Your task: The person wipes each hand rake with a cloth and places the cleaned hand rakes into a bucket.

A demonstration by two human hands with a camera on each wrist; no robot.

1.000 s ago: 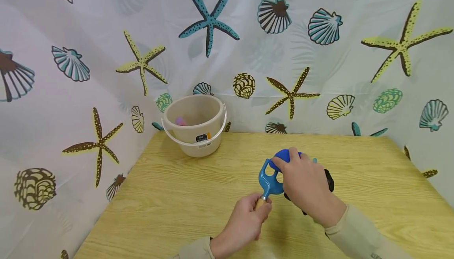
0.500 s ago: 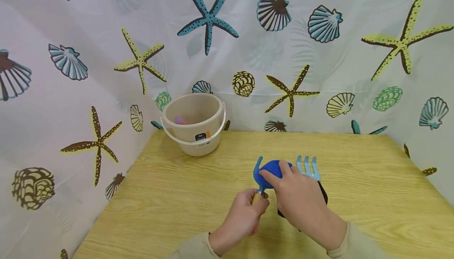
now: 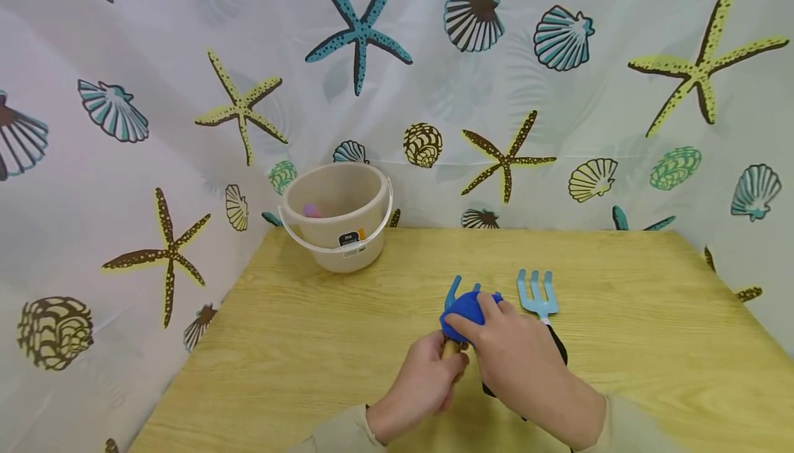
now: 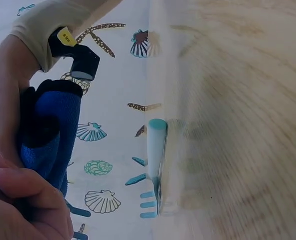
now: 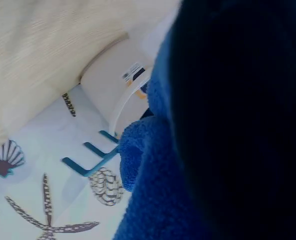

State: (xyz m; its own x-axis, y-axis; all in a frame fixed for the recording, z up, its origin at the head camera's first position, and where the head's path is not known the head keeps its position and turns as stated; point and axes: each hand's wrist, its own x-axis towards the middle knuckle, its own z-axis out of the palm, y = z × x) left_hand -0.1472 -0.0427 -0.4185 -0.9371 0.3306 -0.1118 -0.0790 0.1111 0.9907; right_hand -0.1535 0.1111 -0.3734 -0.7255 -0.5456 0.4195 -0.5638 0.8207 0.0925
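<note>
My left hand (image 3: 422, 384) grips the wooden handle (image 3: 451, 349) of a blue garden hand fork (image 3: 453, 291). A blue cloth (image 3: 465, 314), fuzzy in the right wrist view, is bunched in my right hand (image 3: 524, 363). The cloth is pressed over the fork's head just above the handle, so only the ends of the tines show past it. In the left wrist view, the cloth (image 4: 60, 125) hangs folded with dark edges above my left fingers. Blue tines (image 5: 100, 162) stick out beside the cloth in the right wrist view.
A second, light blue hand fork (image 3: 538, 294) lies on the wooden table (image 3: 335, 343), right of my hands. A beige bucket (image 3: 347, 232) with a pink and purple thing (image 3: 311, 211) inside stands at the back left. A patterned curtain (image 3: 558, 115) surrounds the table.
My right hand has drawn the cloth down from the tines toward the handle, moving left and nearer. The light blue fork has come into fuller view. My left hand keeps its grip.
</note>
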